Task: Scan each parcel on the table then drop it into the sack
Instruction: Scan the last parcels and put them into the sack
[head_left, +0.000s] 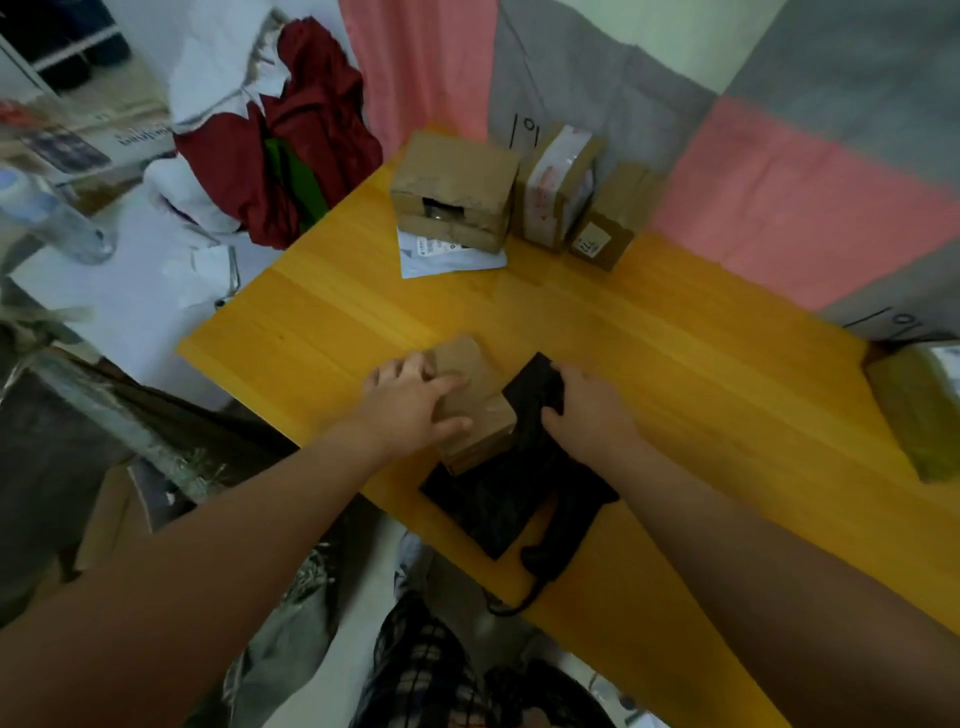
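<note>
A small brown cardboard parcel (478, 410) lies near the front edge of the yellow wooden table (675, 374), partly on a flat black parcel (488, 504). My left hand (410, 400) grips the brown parcel from the left, fingers over its top and thumb on its near side. My right hand (587, 410) holds the head of a black handheld scanner (537, 384) just right of the parcel. The scanner's handle and cable (545, 556) trail toward the table's front edge. A woven sack with a frayed rim (171, 467) hangs left of the table.
At the table's far end stand a brown box (452, 182) on a white mailer (447, 260), a taped box (558, 187) and a small labelled box (602, 241). An olive parcel (919, 415) lies at the right edge. Red clothing (291, 150) is heaped at far left.
</note>
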